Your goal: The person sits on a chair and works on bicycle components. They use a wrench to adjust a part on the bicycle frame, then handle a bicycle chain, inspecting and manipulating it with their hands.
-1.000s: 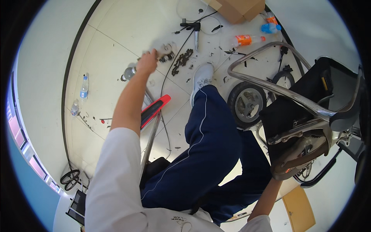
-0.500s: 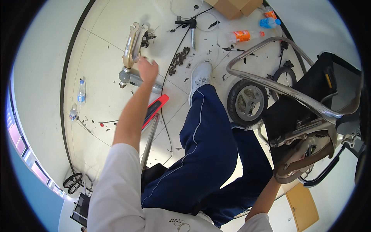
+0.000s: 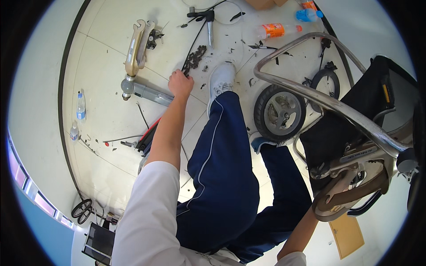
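Noting fork [image 3: 132, 55] and chain [image 3: 195, 57] detached, guard [image 3: 355, 196] apparently still mounted. My left fingers [image 3: 178, 76] curl at the chain, grip unclear; my right hand, hidden, cannot be judged.

Fork [image 3: 132, 53] left of the chain [image 3: 195, 57], wheel [image 3: 280, 111] right of both

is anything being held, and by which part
Cannot tell: the left hand is at the cable by the chain; the right is hidden behind the frame.
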Tool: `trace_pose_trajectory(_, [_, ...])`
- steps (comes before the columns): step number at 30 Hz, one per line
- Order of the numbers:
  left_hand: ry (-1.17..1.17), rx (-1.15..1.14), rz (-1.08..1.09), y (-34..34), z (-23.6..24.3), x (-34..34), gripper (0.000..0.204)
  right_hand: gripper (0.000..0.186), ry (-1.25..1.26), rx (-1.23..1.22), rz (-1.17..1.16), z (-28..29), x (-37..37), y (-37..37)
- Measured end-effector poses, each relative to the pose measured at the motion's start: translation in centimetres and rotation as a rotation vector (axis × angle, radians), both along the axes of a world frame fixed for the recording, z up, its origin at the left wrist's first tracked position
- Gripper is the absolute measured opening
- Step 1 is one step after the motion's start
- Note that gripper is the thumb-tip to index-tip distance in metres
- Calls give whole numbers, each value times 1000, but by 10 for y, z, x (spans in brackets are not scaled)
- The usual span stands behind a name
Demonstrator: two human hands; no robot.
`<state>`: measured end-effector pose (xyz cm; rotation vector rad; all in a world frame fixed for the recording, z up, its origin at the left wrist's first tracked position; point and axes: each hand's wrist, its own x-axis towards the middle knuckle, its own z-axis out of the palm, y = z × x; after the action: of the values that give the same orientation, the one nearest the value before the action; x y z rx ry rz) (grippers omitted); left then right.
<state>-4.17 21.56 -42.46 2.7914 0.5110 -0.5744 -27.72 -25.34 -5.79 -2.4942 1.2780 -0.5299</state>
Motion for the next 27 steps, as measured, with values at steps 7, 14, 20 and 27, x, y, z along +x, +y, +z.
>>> trace_pose_trajectory(7, [400,-309,149,4,51,17,61,31,-3,-4,-26,0,-10,4])
trace_pose_trajectory(14, [637,-848,634,21,108,4,33,33,-1,-29,-56,-9,-12,-4])
trace_pose_trajectory(20, [677,-915,560,45,219,14,30,35,-154,325,-18,-13,-8,-23])
trace_pose_trajectory(27, [517,-968,304,69,390,8,27,32,-476,545,-101,69,-20,52])
